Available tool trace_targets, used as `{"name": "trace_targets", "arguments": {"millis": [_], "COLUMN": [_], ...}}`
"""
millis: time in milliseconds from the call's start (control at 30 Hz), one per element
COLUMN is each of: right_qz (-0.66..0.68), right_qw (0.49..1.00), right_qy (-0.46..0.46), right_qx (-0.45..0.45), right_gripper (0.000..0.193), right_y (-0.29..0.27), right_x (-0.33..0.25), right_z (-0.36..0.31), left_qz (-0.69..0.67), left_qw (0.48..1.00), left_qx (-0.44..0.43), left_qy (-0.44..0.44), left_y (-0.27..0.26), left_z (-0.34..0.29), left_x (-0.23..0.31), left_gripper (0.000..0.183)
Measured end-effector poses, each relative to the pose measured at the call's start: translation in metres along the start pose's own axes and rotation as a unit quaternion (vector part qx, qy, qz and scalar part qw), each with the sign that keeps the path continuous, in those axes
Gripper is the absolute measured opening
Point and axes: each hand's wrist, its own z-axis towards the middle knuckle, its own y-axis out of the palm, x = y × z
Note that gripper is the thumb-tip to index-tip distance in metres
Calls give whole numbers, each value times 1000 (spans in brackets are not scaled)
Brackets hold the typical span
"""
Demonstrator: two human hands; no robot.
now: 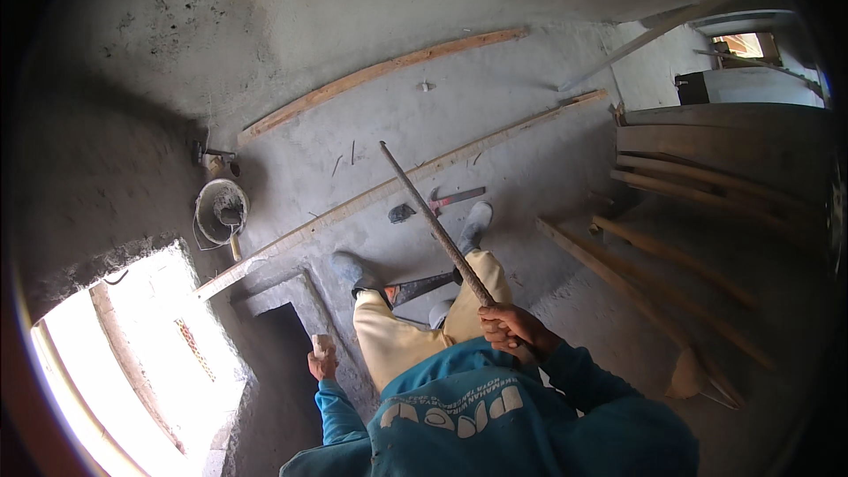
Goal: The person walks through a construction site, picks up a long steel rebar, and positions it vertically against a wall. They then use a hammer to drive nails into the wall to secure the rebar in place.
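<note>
My right hand (512,330) is closed round the near end of a long brown rod with a rough, rebar-like surface (430,223). The rod slants away from me, up and to the left, its far tip above the floor. Lower left, my left hand (321,364) grips a small pale block (323,344) that sticks up out of the fingers. A hammer with a red and dark handle (455,198) lies on the grey floor beyond my feet, partly crossed by the rod. Beside it is a small black object (401,213). Between my legs lies a dark tool with an orange part (391,295), partly hidden.
A bucket of grey mortar (221,210) stands by the left wall, a wooden-handled tool in it. Long wooden battens (389,187) cross the floor. More planks (654,300) lie at the right. A dark recess (284,349) and a bright opening (132,362) are at my left.
</note>
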Motion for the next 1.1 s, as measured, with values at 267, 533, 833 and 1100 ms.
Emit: {"name": "trace_targets", "arguments": {"millis": [267,533,833,1100], "right_qz": [2,-194,-276,-479], "right_qw": [998,958,926,825], "right_qy": [-54,-190,-75,-94], "right_qx": [-30,88,247,285], "right_gripper": [29,19,18,27], "right_y": [-162,-387,-529,-656], "right_x": [-23,-36,-144,-260], "right_z": [-77,-174,-264,-262], "left_qz": [50,204,210,212], "left_qw": [995,974,939,968], "left_qx": [90,4,-2,-47], "left_qy": [-6,104,271,125], "left_y": [93,264,467,583], "left_z": [-58,-165,-301,-325], "left_x": [-22,95,244,208], "left_gripper": [52,52,58,59]}}
